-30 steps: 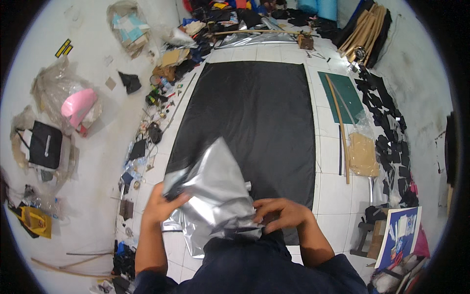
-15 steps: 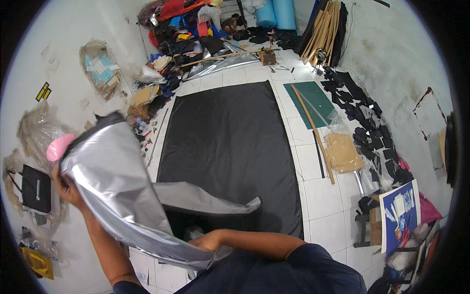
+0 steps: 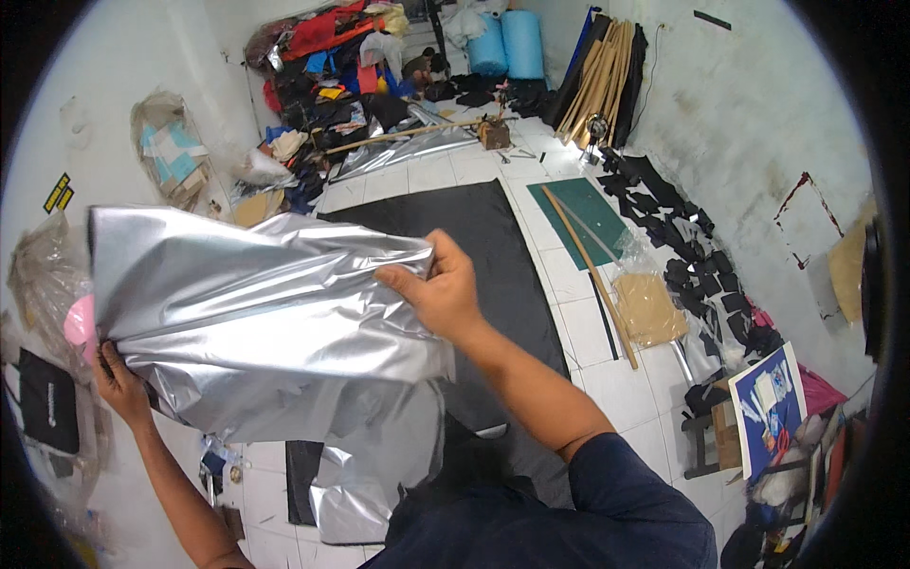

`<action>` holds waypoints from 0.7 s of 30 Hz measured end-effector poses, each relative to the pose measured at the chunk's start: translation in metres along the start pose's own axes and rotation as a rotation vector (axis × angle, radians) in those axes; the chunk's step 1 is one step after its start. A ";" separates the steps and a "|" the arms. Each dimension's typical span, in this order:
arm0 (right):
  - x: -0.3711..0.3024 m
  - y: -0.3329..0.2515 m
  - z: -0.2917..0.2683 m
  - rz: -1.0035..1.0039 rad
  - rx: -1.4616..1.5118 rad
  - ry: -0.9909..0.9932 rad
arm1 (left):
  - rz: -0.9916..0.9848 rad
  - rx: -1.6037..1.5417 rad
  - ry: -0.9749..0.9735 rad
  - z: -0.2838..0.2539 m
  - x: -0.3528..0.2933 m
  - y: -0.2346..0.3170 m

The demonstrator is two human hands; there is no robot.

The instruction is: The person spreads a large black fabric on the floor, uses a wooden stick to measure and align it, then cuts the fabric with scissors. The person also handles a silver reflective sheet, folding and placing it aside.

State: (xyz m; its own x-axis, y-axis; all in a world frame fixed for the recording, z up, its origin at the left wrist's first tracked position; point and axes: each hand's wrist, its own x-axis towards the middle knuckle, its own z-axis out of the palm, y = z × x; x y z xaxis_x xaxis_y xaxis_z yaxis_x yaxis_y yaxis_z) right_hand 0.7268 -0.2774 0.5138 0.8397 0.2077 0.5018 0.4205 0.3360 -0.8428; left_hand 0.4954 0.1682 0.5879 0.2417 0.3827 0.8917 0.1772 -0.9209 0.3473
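tiled floor [image 3: 607,346], one black mat [image 3: 493,247]; two hands, left hand [image 3: 118,379], right hand [image 3: 438,289], gripping one silver sheet [image 3: 256,322]

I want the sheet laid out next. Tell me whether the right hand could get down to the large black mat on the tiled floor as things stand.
Probably not at once: the right hand is pinching the silver foil sheet, which the left hand also holds, spread above the large black mat. It would have to let go first.

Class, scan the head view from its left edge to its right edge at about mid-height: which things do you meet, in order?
Left hand → silver sheet → right hand → black mat on the floor → long wooden stick → tan board → black cut pieces by the wall
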 end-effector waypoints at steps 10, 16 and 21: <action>-0.023 0.293 0.010 0.638 -0.275 -0.232 | -0.463 -0.547 0.091 0.134 0.028 -0.053; -0.160 0.208 0.173 0.842 -0.246 -1.211 | -0.152 -0.343 -0.061 0.149 0.079 -0.150; -0.032 0.149 0.096 0.669 -0.420 -0.173 | -0.157 -0.110 -0.229 0.155 0.092 -0.178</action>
State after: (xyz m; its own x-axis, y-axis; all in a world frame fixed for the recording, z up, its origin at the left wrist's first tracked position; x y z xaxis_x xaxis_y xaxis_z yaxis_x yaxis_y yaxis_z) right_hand 0.7292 -0.1464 0.3910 0.9083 0.3937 -0.1411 -0.0297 -0.2758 -0.9607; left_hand 0.6341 0.3784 0.5632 0.4303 0.5165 0.7403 0.1278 -0.8467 0.5164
